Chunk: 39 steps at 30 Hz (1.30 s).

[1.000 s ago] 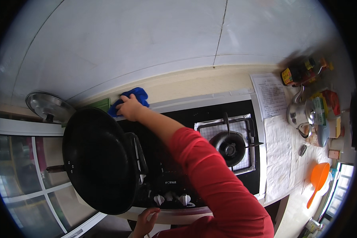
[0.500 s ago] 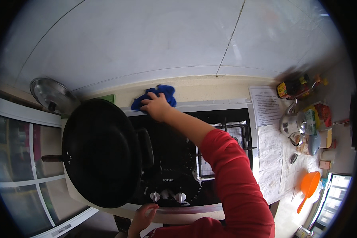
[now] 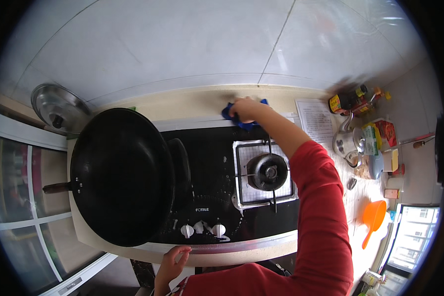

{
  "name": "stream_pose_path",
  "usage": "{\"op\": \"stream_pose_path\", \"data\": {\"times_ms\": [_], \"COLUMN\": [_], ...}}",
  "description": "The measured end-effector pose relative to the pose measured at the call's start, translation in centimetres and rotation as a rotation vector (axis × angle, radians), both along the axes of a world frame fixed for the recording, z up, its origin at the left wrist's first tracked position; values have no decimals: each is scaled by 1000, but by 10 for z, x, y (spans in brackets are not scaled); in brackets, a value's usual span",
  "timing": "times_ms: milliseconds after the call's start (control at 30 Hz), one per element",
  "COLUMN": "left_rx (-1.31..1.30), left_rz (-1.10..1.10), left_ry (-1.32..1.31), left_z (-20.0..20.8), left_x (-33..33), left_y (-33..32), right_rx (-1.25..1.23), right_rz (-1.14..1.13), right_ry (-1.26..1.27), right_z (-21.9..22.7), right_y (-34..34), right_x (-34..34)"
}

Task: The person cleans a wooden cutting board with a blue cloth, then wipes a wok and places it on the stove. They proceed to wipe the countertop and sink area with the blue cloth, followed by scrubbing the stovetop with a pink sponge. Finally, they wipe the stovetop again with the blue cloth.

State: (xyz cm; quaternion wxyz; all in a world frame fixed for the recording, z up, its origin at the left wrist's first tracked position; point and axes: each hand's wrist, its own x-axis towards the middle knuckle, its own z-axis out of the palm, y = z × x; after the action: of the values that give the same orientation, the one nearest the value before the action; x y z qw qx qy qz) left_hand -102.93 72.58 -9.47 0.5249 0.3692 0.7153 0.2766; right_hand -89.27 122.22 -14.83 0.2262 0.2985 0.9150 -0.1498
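While the right hand (image 3: 246, 109) curls over the blue cloth (image 3: 243, 125), gripping it at the stove's (image 3: 209, 163) rear edge, wiping is judged partway along. White residue (image 3: 199, 227) remains between the knobs (image 3: 187, 231), with specks on the black top; no finished patch can be confirmed. Left hand (image 3: 170, 265) loosely open near the counter's (image 3: 222, 258) front edge, nothing visible in it. Versus half a second earlier: cloth farther right, now behind the burner (image 3: 267, 171), which the sleeve (image 3: 323, 212) no longer covers.
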Motion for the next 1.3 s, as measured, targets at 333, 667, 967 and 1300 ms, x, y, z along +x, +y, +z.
{"op": "stream_pose_path", "data": {"times_ms": [333,667,967,1300], "left_rx": [23,42,75,81], "left_rz": [-47,-97,-102,-179], "left_ry": [14,3,46,16], "left_z": [0,-2,-2,-3], "left_x": [-1,4,-1,6], "left_y": [9,15,5,-1], "right_rx": [-414,478,510,385], "right_rz": [51,-85,-619,-809], "right_ry": [524,224,-23,-59], "right_z": [-4,-24,-35,-58], "right_y": [-48,-105,-84,-125], "right_x": [-48,-19,-13,-79]}}
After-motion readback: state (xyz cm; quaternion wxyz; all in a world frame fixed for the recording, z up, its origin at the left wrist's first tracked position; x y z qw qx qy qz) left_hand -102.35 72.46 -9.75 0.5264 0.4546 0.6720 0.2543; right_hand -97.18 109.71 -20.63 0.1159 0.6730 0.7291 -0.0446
